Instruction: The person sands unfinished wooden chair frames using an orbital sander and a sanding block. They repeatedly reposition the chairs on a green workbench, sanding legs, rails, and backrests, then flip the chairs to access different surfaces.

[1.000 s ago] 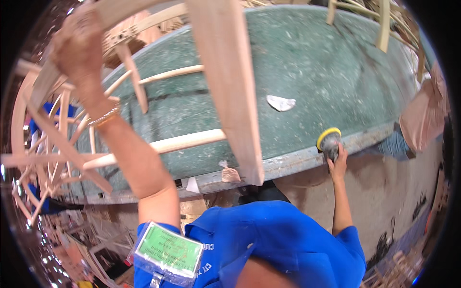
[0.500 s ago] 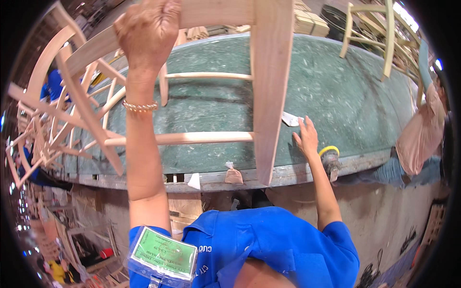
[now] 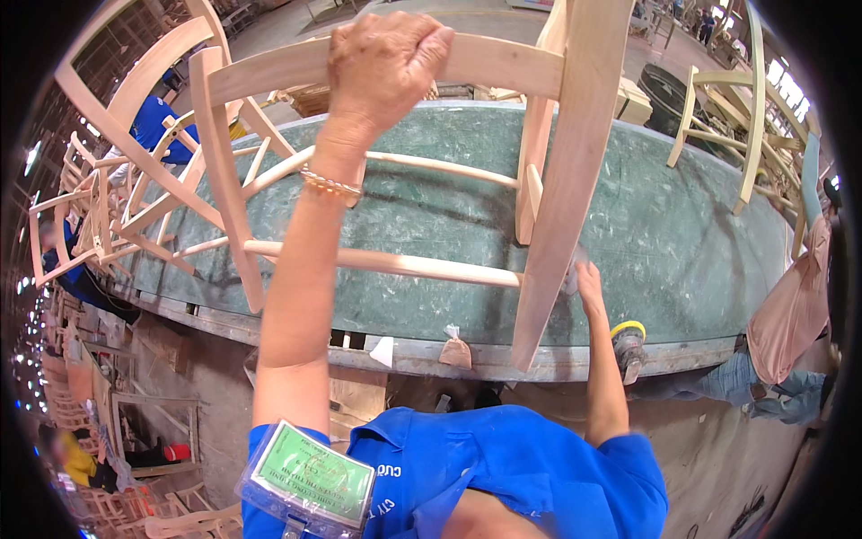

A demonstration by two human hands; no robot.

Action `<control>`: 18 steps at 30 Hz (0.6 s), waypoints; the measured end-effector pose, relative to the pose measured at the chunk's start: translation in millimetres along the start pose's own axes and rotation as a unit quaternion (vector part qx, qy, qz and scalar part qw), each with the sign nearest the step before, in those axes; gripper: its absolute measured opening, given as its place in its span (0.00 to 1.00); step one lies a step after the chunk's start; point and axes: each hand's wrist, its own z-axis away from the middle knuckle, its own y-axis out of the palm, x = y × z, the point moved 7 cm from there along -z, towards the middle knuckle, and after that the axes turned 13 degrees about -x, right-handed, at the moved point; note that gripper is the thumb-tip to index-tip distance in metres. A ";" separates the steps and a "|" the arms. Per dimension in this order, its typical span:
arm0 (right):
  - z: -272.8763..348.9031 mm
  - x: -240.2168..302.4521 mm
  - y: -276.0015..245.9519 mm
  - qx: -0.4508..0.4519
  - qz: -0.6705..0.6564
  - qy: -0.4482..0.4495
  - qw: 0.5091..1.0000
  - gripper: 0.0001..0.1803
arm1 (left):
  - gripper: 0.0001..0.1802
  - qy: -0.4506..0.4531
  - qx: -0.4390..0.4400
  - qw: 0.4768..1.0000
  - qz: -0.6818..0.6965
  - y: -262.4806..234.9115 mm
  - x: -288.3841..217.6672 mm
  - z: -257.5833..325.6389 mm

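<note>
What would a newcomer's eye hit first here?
Probably the pale wooden chair frame across the upper middle, gripped at the top by the left hand. Next, the broad green tabletop behind it, then the yellow-rimmed tool on its near edge, right of the right hand.

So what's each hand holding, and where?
Left hand: the chair, by its wide rail. Right hand: maybe a pale scrap, too blurred to tell.
</note>
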 end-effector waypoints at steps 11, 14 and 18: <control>185.3 216.7 63.5 -0.112 -0.053 -0.335 0.934 0.51 | 0.17 0.027 -0.012 0.999 -0.026 -21.9 -10.7 12.8; 186.0 220.0 65.7 -0.097 -0.056 -0.315 0.943 0.49 | 0.23 -0.057 0.011 0.997 0.041 -55.6 7.6 43.0; 187.5 224.6 59.3 -0.117 -0.061 -0.321 0.938 0.49 | 0.24 -0.193 -0.032 0.977 -0.079 -133.5 69.9 103.5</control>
